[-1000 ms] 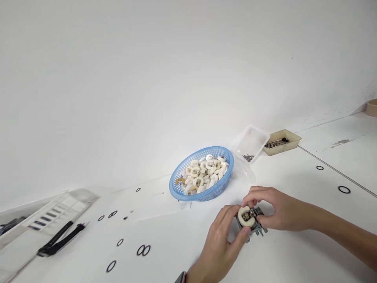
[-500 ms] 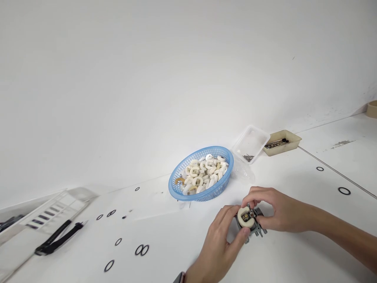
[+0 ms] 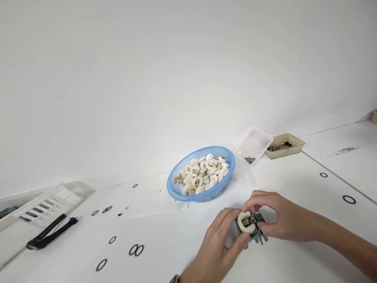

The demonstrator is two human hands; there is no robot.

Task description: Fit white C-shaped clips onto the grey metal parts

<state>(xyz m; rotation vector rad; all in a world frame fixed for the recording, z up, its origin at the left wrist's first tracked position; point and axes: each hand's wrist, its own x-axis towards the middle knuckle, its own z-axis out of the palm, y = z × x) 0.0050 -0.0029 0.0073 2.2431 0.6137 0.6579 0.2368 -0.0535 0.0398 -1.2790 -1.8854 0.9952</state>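
Light, even pressure likely works best with the left hand (image 3: pixel 216 240) clasping the irregular grey metal body (image 3: pixel 257 235), the cream C-shaped ring (image 3: pixel 241 224) beside its thumb, and the right hand (image 3: pixel 281 216) curled opposite, any pinch unclear.

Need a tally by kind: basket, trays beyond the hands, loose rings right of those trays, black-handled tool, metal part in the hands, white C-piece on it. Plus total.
Basket: 1
Trays: 2 (white tray, cream tray)
Rings: 2
Tool: 1
Metal part: 1
White C-piece: 1
Total: 8
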